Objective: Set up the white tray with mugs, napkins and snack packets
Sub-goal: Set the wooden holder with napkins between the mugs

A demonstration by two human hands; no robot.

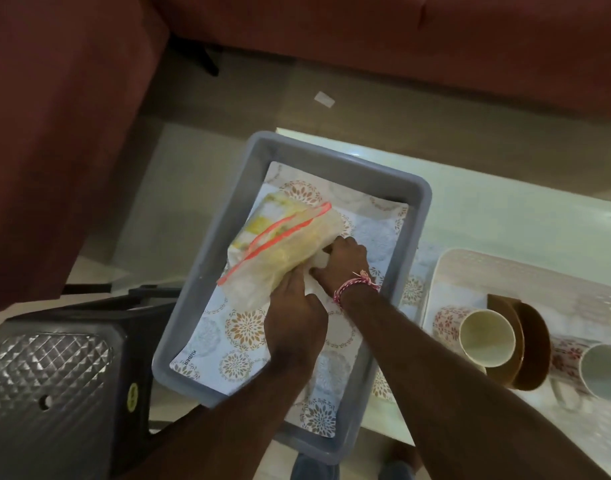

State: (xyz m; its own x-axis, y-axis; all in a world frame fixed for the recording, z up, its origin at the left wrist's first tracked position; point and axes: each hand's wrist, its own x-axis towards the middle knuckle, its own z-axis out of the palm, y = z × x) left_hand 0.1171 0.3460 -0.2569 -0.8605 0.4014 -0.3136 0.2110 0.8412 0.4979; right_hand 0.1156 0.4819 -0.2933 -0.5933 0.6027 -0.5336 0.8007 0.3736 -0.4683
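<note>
A clear zip bag (283, 244) with a red seal strip and yellowish contents lies in a grey bin (394, 178) lined with a flower-patterned mat. My left hand (293, 320) grips the bag's near end. My right hand (342, 265), a red-and-white thread on its wrist, pinches something white at the same end, beside the left hand. At the right, the white tray (470, 265) holds two patterned mugs (484, 336) (601, 370) lying on their sides.
Brown plates or bowls (525, 341) stand on edge between the mugs. A glass table (505, 216) carries bin and tray. A dark plastic stool (55, 375) stands at the left. A maroon sofa (366, 39) lies beyond; a paper scrap (324, 99) is on the floor.
</note>
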